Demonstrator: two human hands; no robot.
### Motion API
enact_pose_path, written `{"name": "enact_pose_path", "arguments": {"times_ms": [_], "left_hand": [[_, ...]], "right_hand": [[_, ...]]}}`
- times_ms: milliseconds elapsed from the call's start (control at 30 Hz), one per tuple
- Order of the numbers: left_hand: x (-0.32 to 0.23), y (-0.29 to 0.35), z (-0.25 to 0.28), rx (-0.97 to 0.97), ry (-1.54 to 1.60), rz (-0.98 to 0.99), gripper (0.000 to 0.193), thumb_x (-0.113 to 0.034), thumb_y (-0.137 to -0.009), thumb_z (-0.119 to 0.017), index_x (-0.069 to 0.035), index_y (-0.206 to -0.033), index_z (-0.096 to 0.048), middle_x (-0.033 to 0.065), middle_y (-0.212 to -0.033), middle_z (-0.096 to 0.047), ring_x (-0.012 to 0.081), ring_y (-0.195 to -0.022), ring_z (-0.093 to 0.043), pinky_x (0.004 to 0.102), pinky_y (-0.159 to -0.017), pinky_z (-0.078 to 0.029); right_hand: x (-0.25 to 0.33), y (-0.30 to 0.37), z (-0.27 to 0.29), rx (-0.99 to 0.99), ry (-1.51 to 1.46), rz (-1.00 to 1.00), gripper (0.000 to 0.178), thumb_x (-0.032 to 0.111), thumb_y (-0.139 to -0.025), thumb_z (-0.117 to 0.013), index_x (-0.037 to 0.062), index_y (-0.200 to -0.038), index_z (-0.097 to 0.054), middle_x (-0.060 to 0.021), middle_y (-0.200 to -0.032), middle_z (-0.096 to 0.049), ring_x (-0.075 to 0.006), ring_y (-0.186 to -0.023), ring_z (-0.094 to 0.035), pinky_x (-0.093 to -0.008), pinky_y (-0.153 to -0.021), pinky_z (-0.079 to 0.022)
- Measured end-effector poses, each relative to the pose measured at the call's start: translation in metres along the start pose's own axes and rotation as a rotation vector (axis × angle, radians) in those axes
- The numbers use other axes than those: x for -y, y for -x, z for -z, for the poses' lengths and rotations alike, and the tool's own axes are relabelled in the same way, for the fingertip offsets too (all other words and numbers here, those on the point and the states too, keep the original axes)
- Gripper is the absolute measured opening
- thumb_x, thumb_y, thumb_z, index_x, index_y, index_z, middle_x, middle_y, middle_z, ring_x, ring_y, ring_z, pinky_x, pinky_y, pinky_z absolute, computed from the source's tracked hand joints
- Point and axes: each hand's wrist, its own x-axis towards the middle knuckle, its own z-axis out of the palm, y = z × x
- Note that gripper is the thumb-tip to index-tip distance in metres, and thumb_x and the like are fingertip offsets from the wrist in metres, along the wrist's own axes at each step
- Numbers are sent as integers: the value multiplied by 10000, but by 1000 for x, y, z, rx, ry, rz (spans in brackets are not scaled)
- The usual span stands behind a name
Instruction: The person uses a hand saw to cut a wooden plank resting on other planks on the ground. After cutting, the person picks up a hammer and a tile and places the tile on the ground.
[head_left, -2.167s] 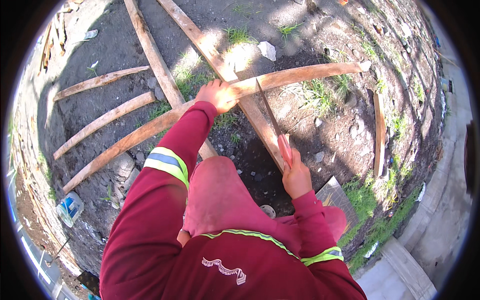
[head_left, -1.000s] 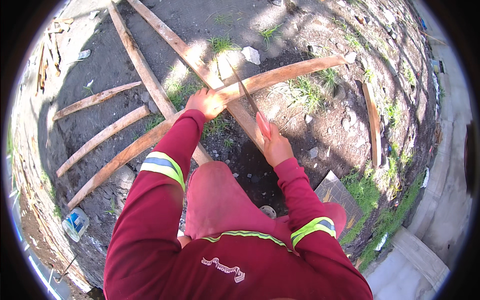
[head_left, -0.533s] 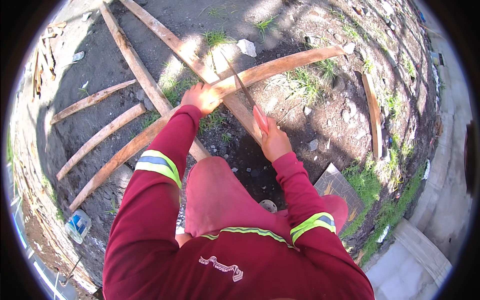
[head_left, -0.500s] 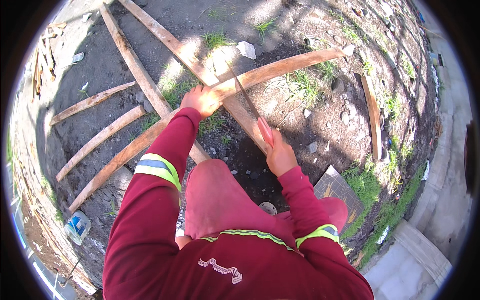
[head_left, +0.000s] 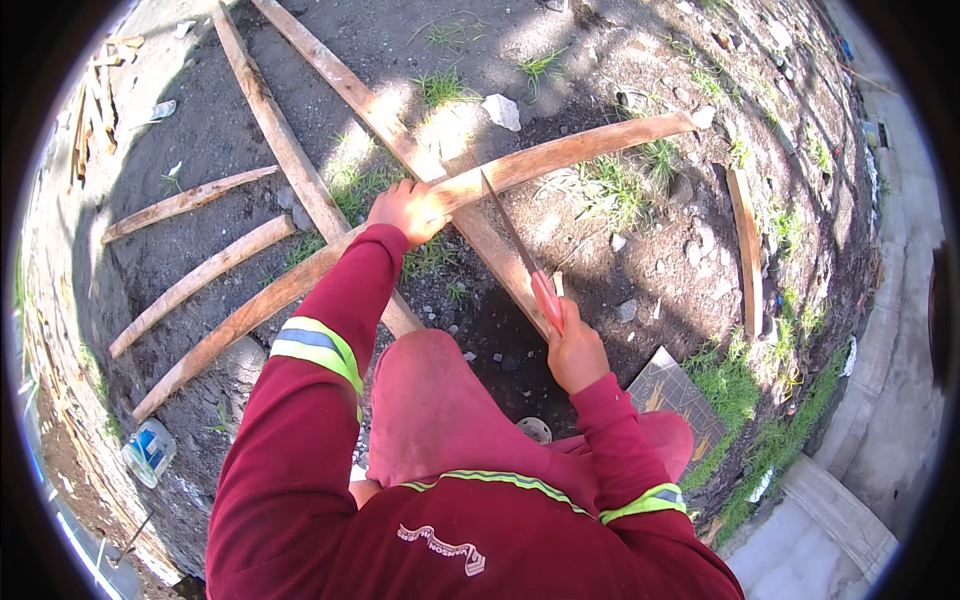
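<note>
A long wooden plank point(head_left: 590, 142) lies crosswise over two other lengths of wood, a right-hand support board point(head_left: 340, 78) and a left-hand support board point(head_left: 272, 125). My left hand point(head_left: 410, 211) is closed over the crosswise plank, close to where it crosses the right-hand board. My right hand point(head_left: 577, 347) grips the reddish handle of a handsaw point(head_left: 513, 232). The narrow dark blade slants away from me, and its far end meets the plank just right of my left hand. My bent knee is close to the near end of the left-hand board.
Two shorter wood strips point(head_left: 205, 281) lie on the ground at left, and another short board point(head_left: 744, 250) at right. A patterned tile point(head_left: 672, 400) rests beside my right knee. A clear plastic container point(head_left: 150, 452) is at lower left. Stones and grass tufts point(head_left: 612, 195) dot the soil.
My right hand has drawn the saw back toward me and slightly right, so less blade reaches past the plank. My left hand keeps its hold on the plank.
</note>
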Motion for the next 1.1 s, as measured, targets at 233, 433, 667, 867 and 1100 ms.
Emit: {"name": "enact_pose_path", "arguments": {"times_ms": [233,433,667,867,1100], "left_hand": [[-2,5,-4,33,15,22,608,-534,-790,-662,-28,-1115,-579,192,-1044,-596,374,-979,-606,473,-839,-493],[-4,7,4,47,17,13,628,-547,-798,-650,-22,-1134,-574,205,-1057,-594,385,-1007,-600,477,-875,-489],[-1,4,-4,87,20,38,622,-545,-806,-644,-13,-1121,-577,212,-1105,-588,386,-1026,-595,482,-879,-484],[-3,7,0,66,0,18,617,-542,-804,-645,-14,-1117,-582,213,-1095,-594,383,-1030,-599,464,-878,-490],[1,7,-11,54,-3,14,613,-539,-796,-651,-26,-1124,-584,183,-1043,-597,371,-983,-605,471,-844,-495]], "right_hand": [[13,-30,-5,31,77,-13,410,122,-881,-583,73,-1257,-429,-266,-822,-646,-470,-763,-627,-541,-667,-496],[3,-37,-21,-54,27,94,385,125,-887,-576,76,-1243,-438,-266,-818,-646,-474,-773,-626,-539,-659,-496],[9,14,16,41,84,-31,433,123,-882,-587,72,-1283,-430,-272,-853,-644,-481,-769,-624,-542,-671,-502],[-9,-66,-47,-12,17,12,306,165,-896,-572,81,-1168,-460,-271,-807,-639,-472,-759,-624,-547,-654,-491],[2,43,22,37,48,-39,411,107,-869,-607,52,-1246,-453,-276,-868,-640,-459,-776,-638,-539,-664,-502]]}}
